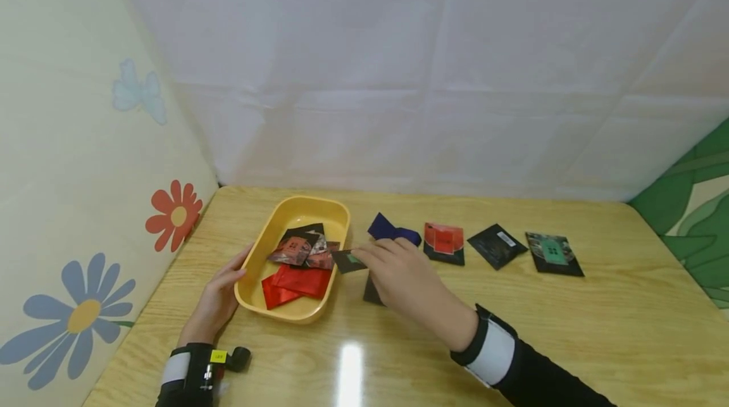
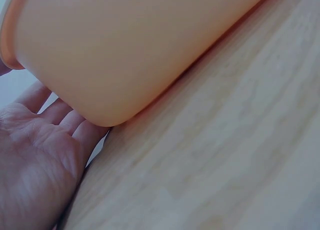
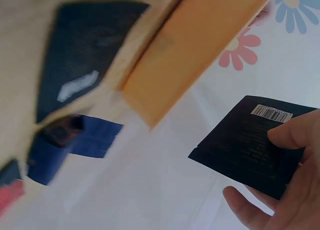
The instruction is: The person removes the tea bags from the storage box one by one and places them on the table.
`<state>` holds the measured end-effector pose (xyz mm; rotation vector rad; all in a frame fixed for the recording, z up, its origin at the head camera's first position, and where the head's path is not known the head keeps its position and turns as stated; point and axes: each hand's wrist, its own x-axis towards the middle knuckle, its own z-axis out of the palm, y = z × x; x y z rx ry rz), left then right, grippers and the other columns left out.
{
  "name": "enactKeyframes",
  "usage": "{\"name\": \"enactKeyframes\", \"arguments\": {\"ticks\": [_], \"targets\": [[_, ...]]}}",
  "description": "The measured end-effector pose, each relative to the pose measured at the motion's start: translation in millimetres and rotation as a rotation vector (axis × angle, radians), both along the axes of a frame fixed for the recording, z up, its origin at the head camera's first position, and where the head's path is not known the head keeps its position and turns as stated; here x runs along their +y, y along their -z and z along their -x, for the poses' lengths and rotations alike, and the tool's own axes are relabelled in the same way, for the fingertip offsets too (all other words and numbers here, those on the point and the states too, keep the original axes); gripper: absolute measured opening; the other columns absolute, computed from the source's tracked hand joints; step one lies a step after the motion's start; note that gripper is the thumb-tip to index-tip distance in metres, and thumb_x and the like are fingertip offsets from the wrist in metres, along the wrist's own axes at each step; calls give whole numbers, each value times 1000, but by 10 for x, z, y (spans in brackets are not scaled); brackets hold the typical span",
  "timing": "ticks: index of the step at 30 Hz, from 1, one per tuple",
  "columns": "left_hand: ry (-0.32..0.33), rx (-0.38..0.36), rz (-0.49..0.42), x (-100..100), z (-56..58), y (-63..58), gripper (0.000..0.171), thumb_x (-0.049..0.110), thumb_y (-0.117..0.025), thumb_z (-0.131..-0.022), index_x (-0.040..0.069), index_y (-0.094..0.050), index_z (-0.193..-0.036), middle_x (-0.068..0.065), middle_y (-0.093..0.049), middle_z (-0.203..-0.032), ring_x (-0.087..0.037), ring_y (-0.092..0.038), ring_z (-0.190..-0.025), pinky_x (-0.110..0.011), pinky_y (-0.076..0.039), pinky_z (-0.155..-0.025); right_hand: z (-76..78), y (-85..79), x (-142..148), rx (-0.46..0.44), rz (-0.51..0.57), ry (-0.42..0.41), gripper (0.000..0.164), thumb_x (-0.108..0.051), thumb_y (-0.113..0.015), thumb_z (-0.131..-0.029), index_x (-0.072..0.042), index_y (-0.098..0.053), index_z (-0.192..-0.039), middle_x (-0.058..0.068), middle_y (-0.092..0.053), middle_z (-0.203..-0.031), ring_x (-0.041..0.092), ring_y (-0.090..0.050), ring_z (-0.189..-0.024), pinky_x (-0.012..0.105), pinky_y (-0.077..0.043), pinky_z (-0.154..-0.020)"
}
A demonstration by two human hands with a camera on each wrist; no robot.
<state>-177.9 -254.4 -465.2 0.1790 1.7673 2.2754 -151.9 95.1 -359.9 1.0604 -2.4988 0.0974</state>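
My right hand (image 1: 404, 274) pinches a small flat black packet (image 3: 250, 145) between thumb and fingers, at the right rim of a yellow plastic basin (image 1: 245, 296). A barcode label shows on the packet's back; a green patch shows in the head view. My left hand (image 1: 219, 299) holds the basin by its left side, with its fingers partly hidden behind the wall in the left wrist view. Inside the basin lie red packets (image 1: 302, 280) at the near end and several dark patterned packets (image 1: 296, 249) beyond them.
Right of the basin lie dark blue packets (image 1: 381, 226), a black packet (image 1: 373, 293) partly under my right hand, a red-and-black packet (image 1: 444, 242), a black barcoded packet (image 1: 495, 247) and a black-and-green packet (image 1: 554, 253). A white cloth (image 1: 398, 109) hangs behind the wooden table (image 1: 598, 331).
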Motion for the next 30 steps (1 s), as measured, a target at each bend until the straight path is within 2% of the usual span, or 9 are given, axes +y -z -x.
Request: {"name": "enactKeyframes", "arguments": {"ticks": [7,16,19,24,30], "targets": [[12,27,-2,2,-21,-18,60,12,-31,-103,0,-10,-157,-18,-5,-163,-9,-32,-136,-17,-36,-103,-115,221,204,-44,110,51,41,-5,-74,-83,-10,-69,-123,5,-68,-120,26,-63,-107,45,-50,-93],[9,41,-15,3,-19,-8,60,11,-31,-103,-2,-10,-157,-20,-5,-162,-1,-39,-130,-17,-36,-103,-216,351,418,-71,146,136,40,0,-71,-81,-10,-72,-120,5,-69,-119,26,-63,-107,44,-51,-90],[10,49,-18,7,-17,-5,59,11,-31,-102,-2,-10,-157,-20,-7,-162,-1,-40,-130,-18,-36,-104,-222,373,508,-91,135,155,41,-1,-70,-82,-11,-71,-121,5,-69,-120,27,-63,-108,45,-50,-92],[1,50,-23,8,-11,-7,59,11,-31,-103,-3,-11,-156,-17,-12,-161,0,-41,-129,-18,-35,-104,-185,365,668,-119,125,170,43,-2,-77,-80,-11,-71,-122,5,-69,-119,27,-63,-107,46,-48,-95],[22,65,-48,-5,-19,13,59,10,-31,-103,-4,-8,-156,-3,-25,-156,0,-40,-130,-18,-35,-105,-133,318,828,-103,115,162,41,-1,-79,-78,-9,-73,-119,7,-71,-106,28,-65,-97,46,-51,-87]]}}
